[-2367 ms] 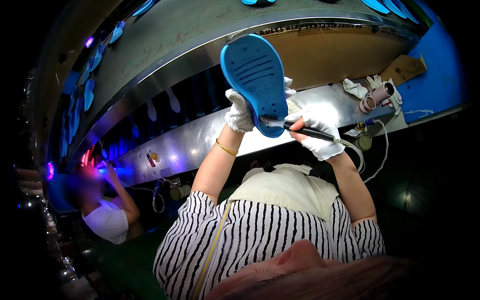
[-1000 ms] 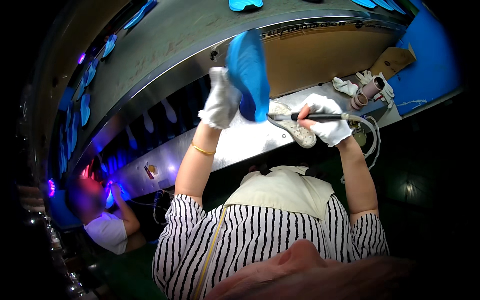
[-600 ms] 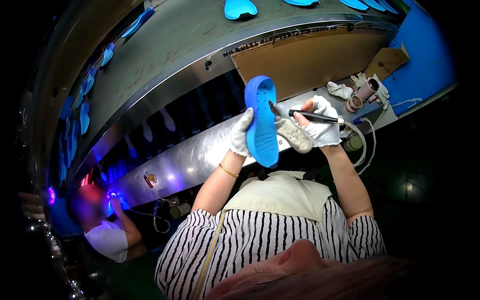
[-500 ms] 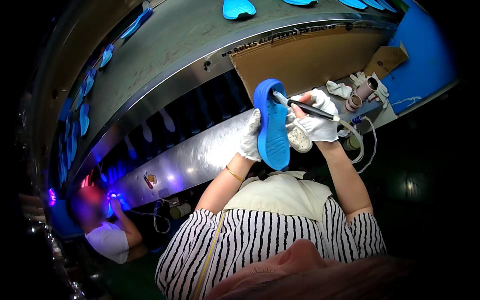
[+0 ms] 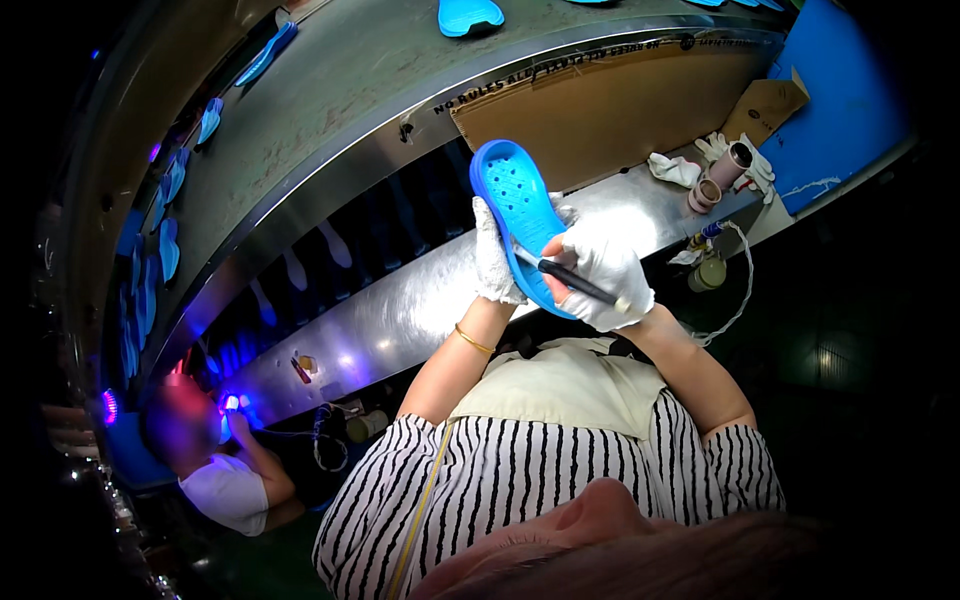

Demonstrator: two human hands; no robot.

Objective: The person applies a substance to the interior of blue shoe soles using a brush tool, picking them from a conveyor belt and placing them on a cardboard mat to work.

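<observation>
A blue shoe sole (image 5: 518, 190) with a raised rim and several small holes toward its far end is tilted above the metal bench. My left hand (image 5: 493, 262), in a white glove, grips it along its left side. My right hand (image 5: 605, 262), gloved in white with bare fingertips showing, is closed around a black-handled brush (image 5: 572, 278). The brush's pale tip meets the inner left edge of the sole near its middle. My right hand covers part of the sole's near right side.
Beyond the metal bench (image 5: 390, 310) runs a green conveyor belt (image 5: 370, 75) carrying blue soles (image 5: 470, 15). A cardboard sheet (image 5: 600, 110) leans behind. At right lie a pink flask (image 5: 730, 165), its cup (image 5: 704, 196) and white gloves (image 5: 674, 170). Another person (image 5: 225, 490) works at left.
The sole has shifted left and turned, so its holes now show. The brush has moved from the sole's far end down to its middle left edge, my right hand coming nearer with it.
</observation>
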